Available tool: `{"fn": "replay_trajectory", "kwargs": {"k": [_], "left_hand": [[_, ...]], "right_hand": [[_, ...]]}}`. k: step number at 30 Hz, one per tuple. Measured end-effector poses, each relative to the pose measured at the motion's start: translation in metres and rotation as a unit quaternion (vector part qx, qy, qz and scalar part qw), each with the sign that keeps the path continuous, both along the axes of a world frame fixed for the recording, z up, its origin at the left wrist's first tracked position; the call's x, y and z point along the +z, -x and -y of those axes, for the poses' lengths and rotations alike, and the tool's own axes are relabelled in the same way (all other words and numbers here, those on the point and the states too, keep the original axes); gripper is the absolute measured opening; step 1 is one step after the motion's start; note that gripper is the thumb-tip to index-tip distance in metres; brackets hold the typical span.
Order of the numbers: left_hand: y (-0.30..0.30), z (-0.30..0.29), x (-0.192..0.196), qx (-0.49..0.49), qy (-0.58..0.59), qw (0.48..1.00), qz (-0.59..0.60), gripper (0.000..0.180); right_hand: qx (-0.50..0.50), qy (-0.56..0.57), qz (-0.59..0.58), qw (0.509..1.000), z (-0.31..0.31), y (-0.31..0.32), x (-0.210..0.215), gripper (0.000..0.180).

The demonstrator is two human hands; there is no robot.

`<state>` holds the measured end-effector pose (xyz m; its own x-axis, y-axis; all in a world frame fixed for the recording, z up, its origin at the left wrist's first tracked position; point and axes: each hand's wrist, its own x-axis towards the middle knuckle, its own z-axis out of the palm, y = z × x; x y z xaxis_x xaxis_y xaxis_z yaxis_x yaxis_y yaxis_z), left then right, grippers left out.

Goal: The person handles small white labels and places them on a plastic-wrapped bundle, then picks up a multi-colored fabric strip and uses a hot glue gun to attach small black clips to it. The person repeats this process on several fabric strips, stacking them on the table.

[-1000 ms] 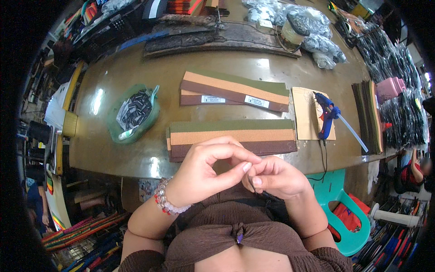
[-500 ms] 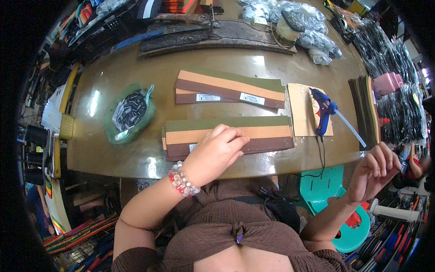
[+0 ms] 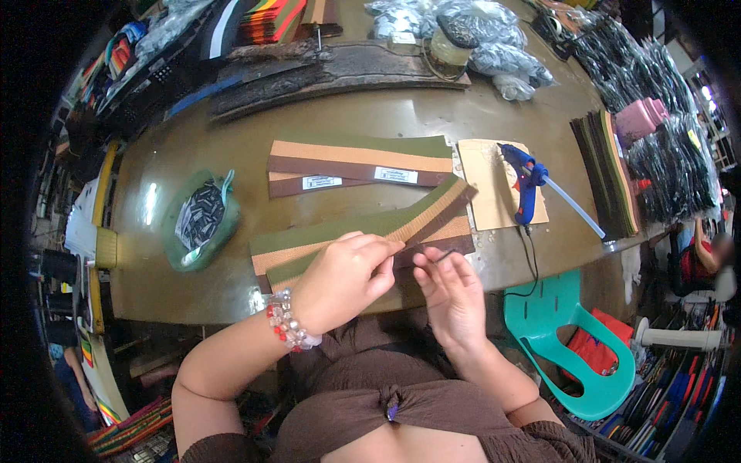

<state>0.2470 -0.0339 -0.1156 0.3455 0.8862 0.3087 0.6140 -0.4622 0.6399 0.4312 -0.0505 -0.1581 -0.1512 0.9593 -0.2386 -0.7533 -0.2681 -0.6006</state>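
My left hand (image 3: 343, 266) is closed in a pinch on the lower edge of a fabric strip (image 3: 417, 218) striped green, tan and brown. The strip's right end lifts and bends off the other strips beneath it. My right hand (image 3: 455, 297) is close beside it, fingertips pinched on a small thin dark piece (image 3: 443, 256) whose kind I cannot make out. Farther back lie two more striped strips (image 3: 355, 157) with white labels (image 3: 397, 175). To their right, a blue glue gun (image 3: 526, 184) with a long glue stick rests on a piece of cardboard (image 3: 486, 208).
On the left stands a green bag-like container (image 3: 220, 241) of small black pieces. A stack of striped strips (image 3: 602, 174) lies at the right, near a pink container (image 3: 641, 119). Behind are a dark wooden board (image 3: 370, 71), a jar (image 3: 450, 46) and plastic bags. A green chair (image 3: 544, 309) stands below.
My right hand has come in from the far right to beside my left. The top strip's right end is now raised and bent. The view has shifted slightly.
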Motion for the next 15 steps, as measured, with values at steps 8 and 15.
{"fn": "replay_trajectory", "kwargs": {"k": [8,15], "left_hand": [[-0.008,0.003,0.030,0.033,0.227,0.956,0.183,0.029],[-0.009,0.002,0.027,0.033,0.237,0.947,0.216,0.029]], "right_hand": [[0.005,-0.013,0.030,0.999,-0.006,0.019,0.002,0.011],[0.017,0.020,0.024,0.999,-0.009,0.021,0.008,0.007]]}}
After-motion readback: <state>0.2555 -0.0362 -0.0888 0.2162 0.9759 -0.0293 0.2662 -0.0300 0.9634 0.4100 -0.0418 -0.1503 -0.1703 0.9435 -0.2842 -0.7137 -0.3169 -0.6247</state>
